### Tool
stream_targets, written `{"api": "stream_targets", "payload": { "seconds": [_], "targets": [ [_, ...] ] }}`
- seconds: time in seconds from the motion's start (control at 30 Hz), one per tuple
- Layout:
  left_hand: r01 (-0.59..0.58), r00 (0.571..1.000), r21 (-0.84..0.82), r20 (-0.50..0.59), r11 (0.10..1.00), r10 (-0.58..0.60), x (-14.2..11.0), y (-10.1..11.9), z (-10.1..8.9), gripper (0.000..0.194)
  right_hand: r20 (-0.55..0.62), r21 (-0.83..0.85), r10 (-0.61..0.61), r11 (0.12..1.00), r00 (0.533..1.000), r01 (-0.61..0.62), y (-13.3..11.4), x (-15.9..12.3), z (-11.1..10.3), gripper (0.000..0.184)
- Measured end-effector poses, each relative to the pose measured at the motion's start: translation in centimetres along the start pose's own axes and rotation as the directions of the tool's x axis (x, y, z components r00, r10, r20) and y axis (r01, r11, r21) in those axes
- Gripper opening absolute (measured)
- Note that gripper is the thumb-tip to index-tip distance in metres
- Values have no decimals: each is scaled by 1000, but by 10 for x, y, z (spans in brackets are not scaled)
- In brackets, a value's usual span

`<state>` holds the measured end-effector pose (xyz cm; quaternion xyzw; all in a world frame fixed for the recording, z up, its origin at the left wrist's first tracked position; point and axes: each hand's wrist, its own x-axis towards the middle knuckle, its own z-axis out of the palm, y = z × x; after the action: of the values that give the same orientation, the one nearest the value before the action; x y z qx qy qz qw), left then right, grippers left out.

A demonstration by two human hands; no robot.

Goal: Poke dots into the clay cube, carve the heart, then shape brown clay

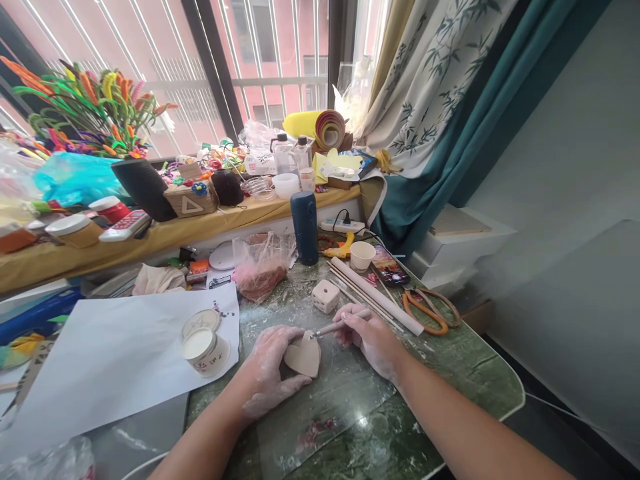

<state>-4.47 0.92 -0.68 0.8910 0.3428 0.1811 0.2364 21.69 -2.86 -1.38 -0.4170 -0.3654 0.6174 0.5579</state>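
Observation:
A flat, heart-shaped piece of beige clay lies on a clear sheet on the green marble table. My left hand, dusted white, is curled around its left edge with the thumb below it. My right hand grips a thin wooden modelling tool like a pen. The tool's tip touches the top notch of the heart.
An open white jar and its lid sit on white paper to the left. A clay cube, rolling pin, sticks, orange scissors, a phone, a cup and a blue cylinder stand behind. The table's edge runs at the right.

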Motion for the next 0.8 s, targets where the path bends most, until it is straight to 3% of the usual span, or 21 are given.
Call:
{"api": "stream_targets", "payload": {
  "seconds": [0.33,0.57,0.8],
  "targets": [
    [39,999,17,8,999,-39,3,10,-4,71,-5,9,36,999,999,-36,4,0,-8,34],
    [-53,998,11,-17,999,53,0,1,0,63,19,87,57,994,998,-59,0,2,-8,33],
    [-44,998,7,-38,999,44,-3,-2,0,63,34,75,70,995,997,-73,-7,0,-11,34]
  ]
}}
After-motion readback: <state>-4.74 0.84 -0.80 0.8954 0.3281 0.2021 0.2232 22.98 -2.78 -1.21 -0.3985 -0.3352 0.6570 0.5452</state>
